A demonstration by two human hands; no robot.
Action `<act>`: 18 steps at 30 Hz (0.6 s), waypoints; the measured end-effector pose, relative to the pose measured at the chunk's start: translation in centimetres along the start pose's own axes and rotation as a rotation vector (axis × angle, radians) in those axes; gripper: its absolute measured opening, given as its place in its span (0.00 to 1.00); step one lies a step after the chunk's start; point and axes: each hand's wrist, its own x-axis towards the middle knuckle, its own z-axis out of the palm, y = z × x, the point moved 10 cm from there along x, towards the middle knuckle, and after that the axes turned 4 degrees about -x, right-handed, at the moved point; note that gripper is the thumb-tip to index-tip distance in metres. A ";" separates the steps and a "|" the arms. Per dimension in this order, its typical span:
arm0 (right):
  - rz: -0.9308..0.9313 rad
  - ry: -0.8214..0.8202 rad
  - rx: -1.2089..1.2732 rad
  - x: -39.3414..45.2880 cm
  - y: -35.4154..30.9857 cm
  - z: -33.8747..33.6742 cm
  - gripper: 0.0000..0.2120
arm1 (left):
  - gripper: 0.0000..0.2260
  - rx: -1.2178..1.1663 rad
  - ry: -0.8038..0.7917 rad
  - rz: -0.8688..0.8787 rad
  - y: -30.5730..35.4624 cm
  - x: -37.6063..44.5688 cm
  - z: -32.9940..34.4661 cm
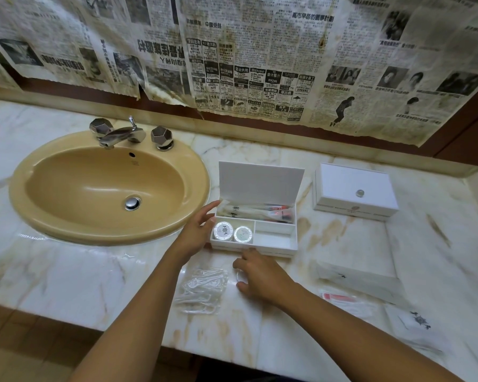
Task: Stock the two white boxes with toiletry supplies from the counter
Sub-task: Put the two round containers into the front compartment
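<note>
An open white box (276, 245) stands on the marble counter with its lid (260, 183) tilted back. Its rear compartment holds wrapped toothbrushes (257, 212). Two round white packs (232, 232) fill the front left compartment, and the front right compartment is bare. My left hand (198, 230) touches the box's left wall with straight fingers. My right hand (260, 274) rests in front of the box, fingers curled over a small clear packet (237, 275). A second white box (355, 190) with a knob on its lid stands shut to the right.
A clear bag of white picks (202, 289) lies left of my right hand. Flat wrapped packets (359, 277), a red-marked sachet (340, 297) and a printed packet (417, 321) lie at the right. A tan sink (108, 186) with chrome taps (122, 135) is at the left.
</note>
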 end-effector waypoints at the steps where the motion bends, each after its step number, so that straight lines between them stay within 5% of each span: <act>1: -0.001 0.005 0.007 0.0 0.0 0.0 0.17 | 0.18 0.001 0.001 0.002 0.0 0.0 0.0; 12: -0.043 0.502 0.249 0.7 -0.7 -8.2 0.12 | 0.18 -0.031 -0.007 0.023 0.1 0.1 0.1; 18: 0.121 0.507 0.244 1.9 2.2 -9.3 0.12 | 0.18 -0.021 -0.016 0.018 -0.2 0.2 0.0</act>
